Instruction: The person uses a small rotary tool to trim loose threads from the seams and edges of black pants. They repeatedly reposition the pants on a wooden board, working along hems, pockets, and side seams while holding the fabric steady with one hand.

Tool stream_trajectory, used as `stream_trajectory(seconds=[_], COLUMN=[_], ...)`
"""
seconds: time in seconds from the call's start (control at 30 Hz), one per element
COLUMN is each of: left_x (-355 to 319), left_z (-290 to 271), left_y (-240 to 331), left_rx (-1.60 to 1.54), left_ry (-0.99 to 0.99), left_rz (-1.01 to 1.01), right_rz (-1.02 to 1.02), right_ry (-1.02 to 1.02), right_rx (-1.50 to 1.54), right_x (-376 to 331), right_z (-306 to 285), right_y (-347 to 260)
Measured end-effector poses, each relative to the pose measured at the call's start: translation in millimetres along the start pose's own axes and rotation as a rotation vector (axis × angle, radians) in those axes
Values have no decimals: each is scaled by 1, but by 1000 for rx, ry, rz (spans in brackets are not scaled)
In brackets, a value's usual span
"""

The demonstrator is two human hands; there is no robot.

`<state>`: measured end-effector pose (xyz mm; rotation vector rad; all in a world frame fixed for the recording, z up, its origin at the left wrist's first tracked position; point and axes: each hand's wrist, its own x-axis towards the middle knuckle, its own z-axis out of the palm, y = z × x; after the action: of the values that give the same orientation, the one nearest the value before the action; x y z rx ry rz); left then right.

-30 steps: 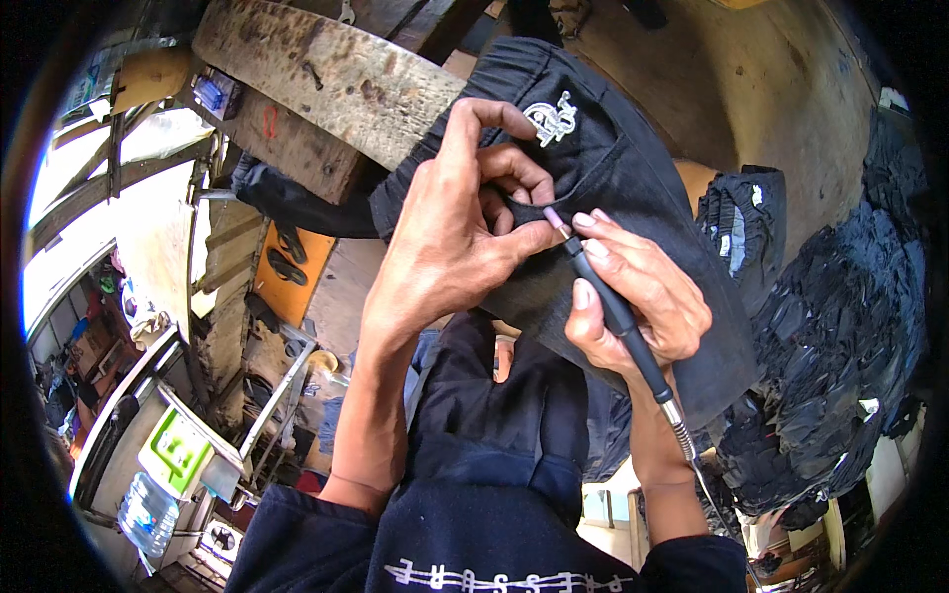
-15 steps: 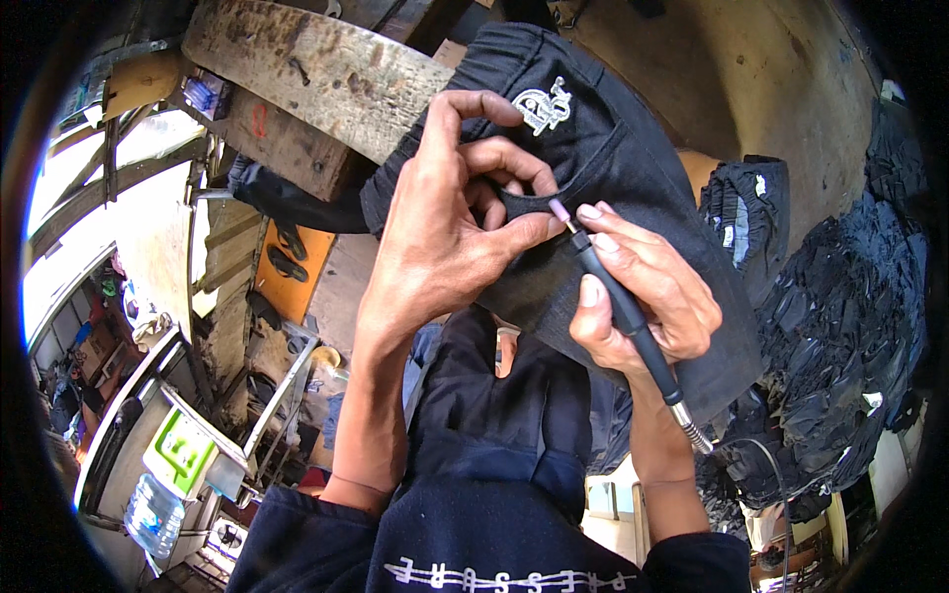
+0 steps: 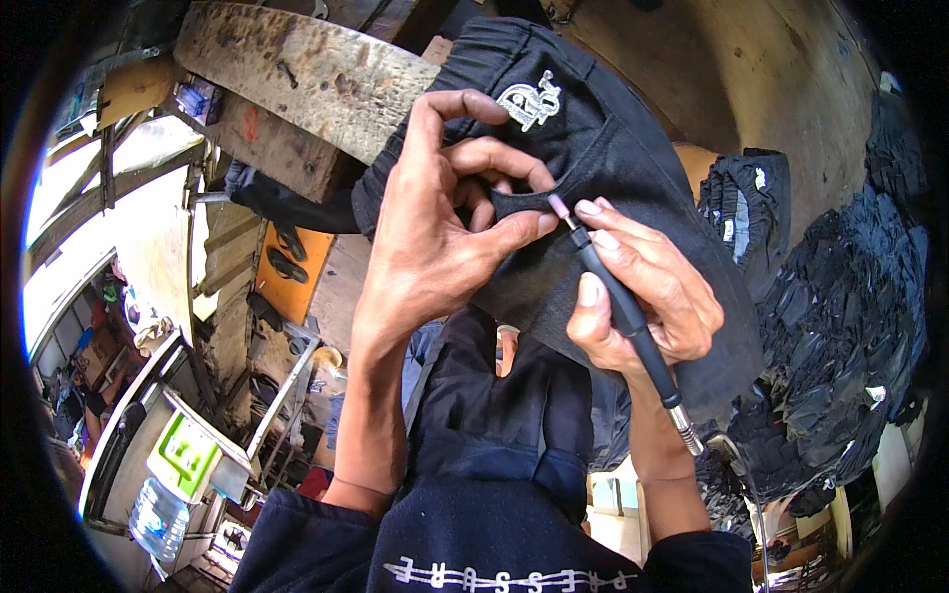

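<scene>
Black shorts [image 3: 647, 178] with a gathered waistband and a white emblem [image 3: 529, 102] are pulled over the end of a worn wooden board. The pocket edge is pinched between the thumb and a finger of my left hand [image 3: 420, 232], whose index finger curls above it. In my right hand [image 3: 682, 306] is a black pen-like rotary tool [image 3: 625, 308], held like a pencil. Its small purple grinding tip [image 3: 558, 206] is at the pocket edge, close to my left thumb; whether it touches the cloth I cannot tell.
The wooden board [image 3: 306, 74] reaches in from the upper left. A big heap of black cloth [image 3: 830, 316] lies at the right, with other black shorts [image 3: 746, 208] beside it. A green tray [image 3: 185, 455] and a water bottle [image 3: 158, 519] stand lower left. Sandals [image 3: 287, 259] rest on an orange panel.
The shorts and my left hand have shifted slightly left in view. The tool's back end has moved a little left, and its cable has swung. Both grips are the same.
</scene>
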<state>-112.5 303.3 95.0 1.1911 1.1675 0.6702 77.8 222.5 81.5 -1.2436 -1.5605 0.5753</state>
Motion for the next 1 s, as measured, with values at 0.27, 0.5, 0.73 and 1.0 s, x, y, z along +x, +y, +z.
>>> stream_trajectory(seconds=[0.27,0.5,0.73,1.0], left_x=[-1,-2,-1,-3], left_z=[-1,0,2,2], left_y=[-1,-3,-2,-3], left_rx=[-22,-13,10,-22], left_ry=[-1,2,7,-3], left_rz=[-29,-24,-11,-15], right_rz=[12,17,33,55], right_ry=[5,30,45,72], right_rx=[-12,-22,-30,-38], right_x=[0,-1,-2,-2], right_z=[-2,-2,-2,-1], right_y=[-1,0,1,2])
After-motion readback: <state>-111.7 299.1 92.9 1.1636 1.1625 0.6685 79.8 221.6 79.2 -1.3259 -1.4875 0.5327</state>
